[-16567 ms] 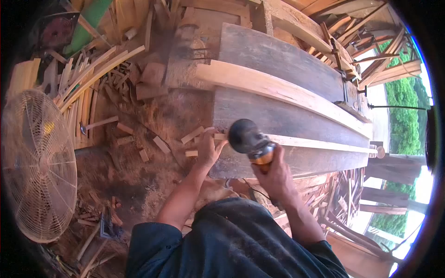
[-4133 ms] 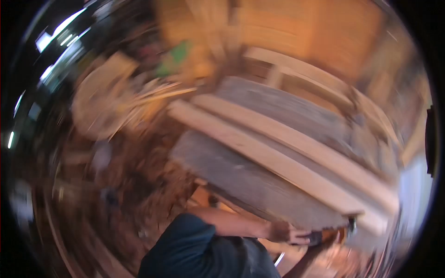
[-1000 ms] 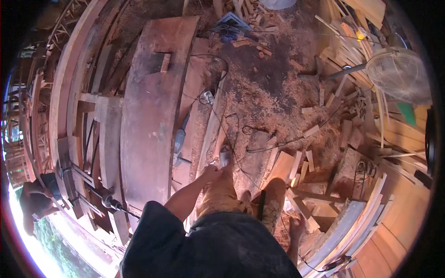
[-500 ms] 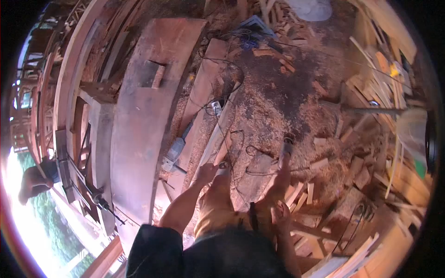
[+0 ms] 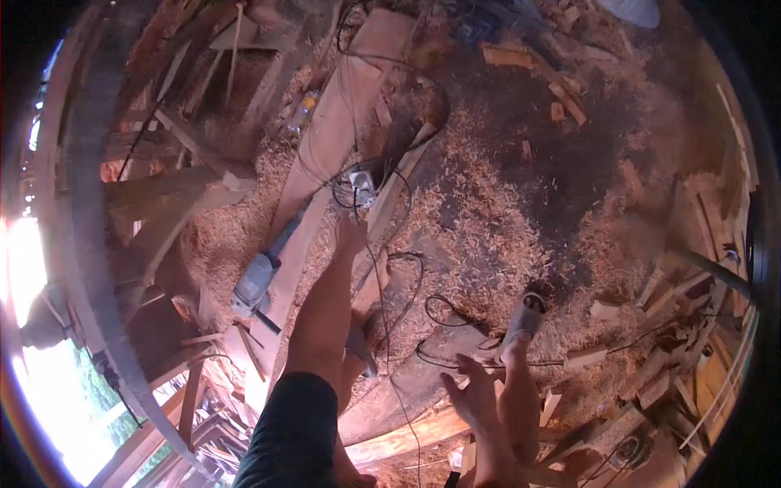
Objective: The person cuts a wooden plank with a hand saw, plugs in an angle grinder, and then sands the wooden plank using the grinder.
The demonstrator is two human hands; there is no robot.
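My left hand reaches forward and down to a white power socket lying among the boards. Its fingers are bunched at a black cord that runs into the socket; the fingertips are small and partly hidden. Lower right, my right hand hangs in front of my leg with fingers spread, holding nothing. A grey power tool lies on a long plank, left of my left forearm.
Wood shavings cover the ground. Loose cords loop around my feet, one of them in a sandal. A large curved board stands at the left. Offcuts are piled at the right.
I have bent lower and the view has come closer to the ground. My left hand has moved forward to the socket. My right hand has come forward from beside my thigh, fingers spreading.
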